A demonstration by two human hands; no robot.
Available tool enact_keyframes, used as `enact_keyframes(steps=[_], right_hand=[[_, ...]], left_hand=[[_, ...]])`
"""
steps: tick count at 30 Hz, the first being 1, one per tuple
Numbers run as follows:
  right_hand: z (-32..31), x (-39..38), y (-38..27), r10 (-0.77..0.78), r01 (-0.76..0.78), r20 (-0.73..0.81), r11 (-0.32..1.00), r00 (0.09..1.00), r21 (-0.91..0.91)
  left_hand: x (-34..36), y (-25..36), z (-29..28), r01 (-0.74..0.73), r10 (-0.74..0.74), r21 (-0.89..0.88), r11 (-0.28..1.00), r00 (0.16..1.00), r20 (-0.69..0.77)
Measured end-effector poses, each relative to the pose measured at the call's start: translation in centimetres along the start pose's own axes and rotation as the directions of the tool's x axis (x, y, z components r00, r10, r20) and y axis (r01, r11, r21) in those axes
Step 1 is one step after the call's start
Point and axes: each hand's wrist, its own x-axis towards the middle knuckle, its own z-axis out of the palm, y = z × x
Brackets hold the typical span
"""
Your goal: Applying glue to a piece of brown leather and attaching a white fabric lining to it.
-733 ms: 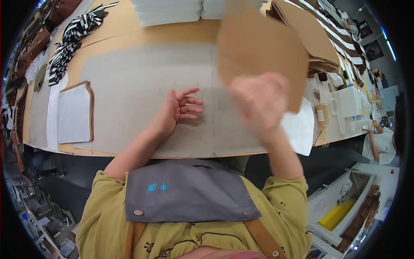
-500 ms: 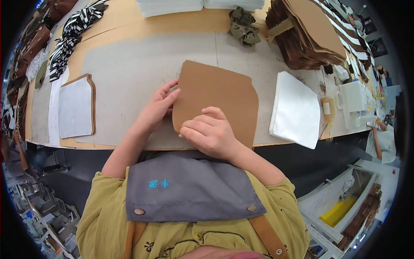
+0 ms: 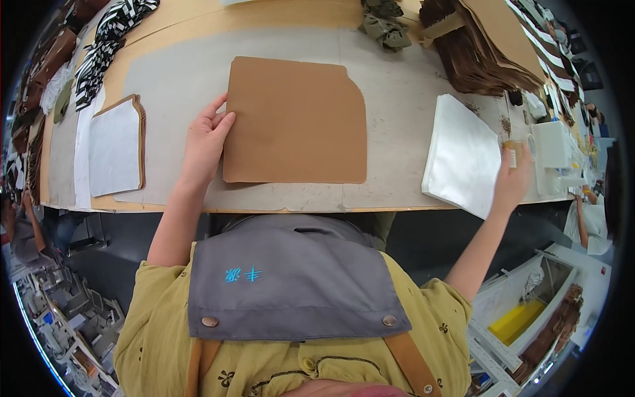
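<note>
A brown panel, like leather or card with a notch at its upper right corner, lies before me on the table. My left hand pinches its left edge, thumb on top and fingers partly beneath. Off to the right, my right hand is closed around a small amber bottle with a pale label; the palm hides its lower part. Just left of that hand is a stack of white sheets, its corner hanging over the table's front edge.
At the left lies a small stack of white-topped brown pieces. A tall pile of brown panels stands at the back right, beside crumpled olive cloth. Striped fabric lies far left. Beyond the bottle is a white container.
My right hand has left the brown panel and moved right to grasp the bottle. The panel, with my left hand on its edge, has shifted left and away from me and straightened.
</note>
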Motion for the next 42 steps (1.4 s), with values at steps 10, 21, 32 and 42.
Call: enact_keyframes(steps=[10, 21, 32, 42], right_hand=[[1.7, 1.9, 12.4, 0.381, -0.174, 0.320, 0.835, 0.867, -0.522], [0.7, 3.8, 16.6, 0.745, -0.858, 0.448, 0.501, 0.495, 0.115], [-0.7, -3.6, -14.0, 0.162, -0.402, 0.527, -0.474, 0.835, 0.783], [6.8, -3.7, -23.5, 0.095, -0.476, 0.561, -0.424, 0.822, 0.770]], left_hand=[[0.1, 0.3, -1.0, 0.005, -0.002, 0.059, 0.998, 0.998, -0.056], [0.1, 0.4, -1.6, -0.040, 0.052, 0.349, 0.936, 0.998, -0.024], [-0.3, 1.2, -1.8, -0.061, 0.058, 0.464, 0.884, 0.998, 0.020], [1.5, 1.0, -4.2, -0.413, 0.402, 0.689, 0.596, 0.896, 0.190]])
